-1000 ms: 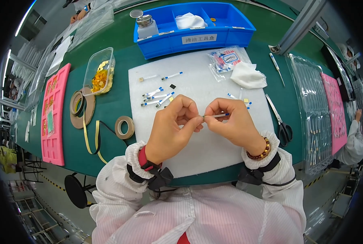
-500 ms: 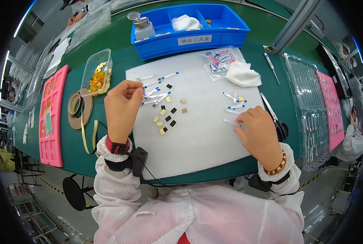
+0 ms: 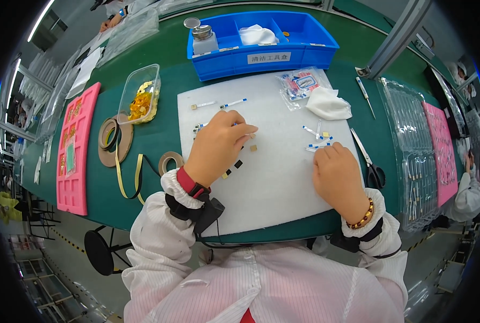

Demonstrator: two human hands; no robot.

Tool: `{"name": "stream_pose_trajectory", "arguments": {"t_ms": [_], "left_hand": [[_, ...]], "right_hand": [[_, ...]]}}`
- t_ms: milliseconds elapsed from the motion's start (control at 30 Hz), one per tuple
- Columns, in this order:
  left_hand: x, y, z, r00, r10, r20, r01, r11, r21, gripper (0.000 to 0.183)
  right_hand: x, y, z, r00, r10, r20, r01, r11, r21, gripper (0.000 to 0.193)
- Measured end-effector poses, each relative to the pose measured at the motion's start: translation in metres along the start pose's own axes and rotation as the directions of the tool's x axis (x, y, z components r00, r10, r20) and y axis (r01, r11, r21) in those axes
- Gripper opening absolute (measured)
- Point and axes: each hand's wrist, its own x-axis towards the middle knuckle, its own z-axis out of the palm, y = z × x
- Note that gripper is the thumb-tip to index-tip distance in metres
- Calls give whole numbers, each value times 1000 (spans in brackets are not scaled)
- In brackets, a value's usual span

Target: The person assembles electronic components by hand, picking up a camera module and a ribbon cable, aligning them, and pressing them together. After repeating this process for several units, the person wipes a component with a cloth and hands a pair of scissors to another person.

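My left hand [image 3: 218, 144] reaches over the middle of a white foam mat [image 3: 272, 199]. Its thumb and fingers close together, and the fingertips are at a small tan square [image 3: 253, 136]; whatever they grip is too small to make out. A second tan square [image 3: 253, 148] lies just below. Partly covered by this hand are black pads [image 3: 238, 163] and thin flex strips. My right hand [image 3: 337, 173] rests at the mat's right side with fingers curled down, by white-and-blue flex strips [image 3: 319, 144] and a yellow pad [image 3: 325, 135]. Its fingertips are hidden.
A blue compartment bin [image 3: 218, 62] with a pump bottle [image 3: 204, 42] stands behind the mat. On the right lie a white cloth [image 3: 329, 103], scissors [image 3: 376, 175], a screwdriver [image 3: 365, 96] and clear trays [image 3: 404, 145]. Leftward are tape rolls [image 3: 108, 141], a plastic tub [image 3: 156, 81] and a pink tray [image 3: 78, 185].
My left hand has moved right, from the strip pile to the tan squares. My right hand has drawn its fingers in, and the lowest strip beside it no longer shows. The view has shifted slightly.
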Motion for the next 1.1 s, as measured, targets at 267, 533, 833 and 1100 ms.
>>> {"name": "stream_pose_trajectory", "arguments": {"t_ms": [267, 533, 833, 1100], "left_hand": [[0, -12, 11, 995, 68, 73, -73, 994, 79, 11], [0, 14, 1, 911, -361, 201, 409, 720, -561, 13], [-7, 21, 6, 860, -403, 314, 486, 454, -747, 19], [-11, 23, 6, 832, -421, 361, 523, 377, -765, 28]], "right_hand": [[45, 5, -31, 977, 212, -31, -145, 758, 636, 8], [64, -14, -12, 952, 263, 159, -187, 89, 978, 19], [58, -22, 5, 942, 185, 282, -293, 39, 955, 15], [57, -24, 9, 925, 212, 316, -320, -17, 947, 13]]}}
